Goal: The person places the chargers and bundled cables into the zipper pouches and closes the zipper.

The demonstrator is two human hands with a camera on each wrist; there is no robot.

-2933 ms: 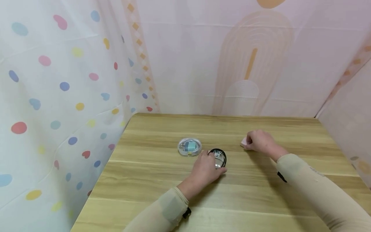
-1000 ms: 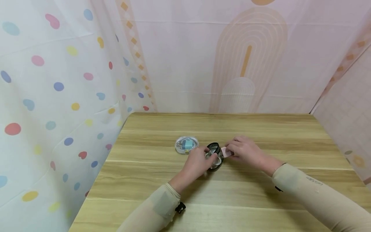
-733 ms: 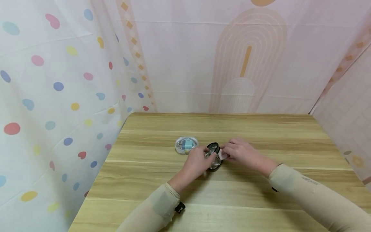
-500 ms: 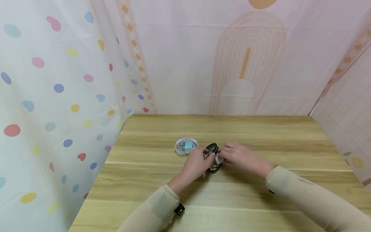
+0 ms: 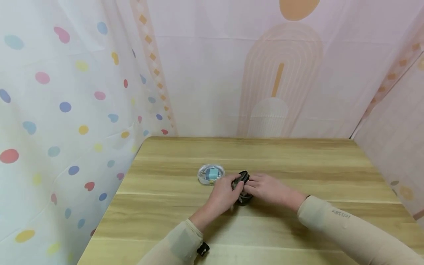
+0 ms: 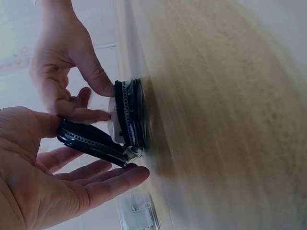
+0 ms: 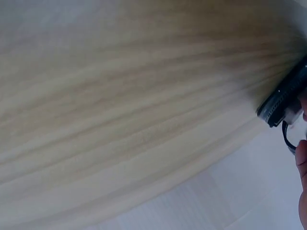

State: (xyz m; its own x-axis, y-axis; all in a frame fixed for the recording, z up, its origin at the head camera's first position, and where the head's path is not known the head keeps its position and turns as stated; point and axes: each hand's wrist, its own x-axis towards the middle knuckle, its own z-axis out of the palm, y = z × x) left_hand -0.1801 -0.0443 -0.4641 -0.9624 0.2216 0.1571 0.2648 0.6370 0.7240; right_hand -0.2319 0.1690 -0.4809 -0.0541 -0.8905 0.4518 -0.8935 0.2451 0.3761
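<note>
The left hand (image 5: pixel 223 193) pinched the raised half of the black case (image 5: pixel 245 200), just below and right of frame centre. The right hand (image 5: pixel 269 189) touched the pale block (image 6: pixel 116 120); its grip could not be determined. The case stood open; the block appeared partly inserted, closure not yet done. The case's long axis ran roughly top to bottom in the head view; its mouth faced upper left in the left wrist view. A clear oval case (image 5: pixel 201 179) lay nearby, to its upper left in the head view.

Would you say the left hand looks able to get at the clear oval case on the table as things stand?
Probably yes, once freed: the left hand holds one half of the black zip case, but the clear oval case lies close by, with nothing visible in between.
</note>
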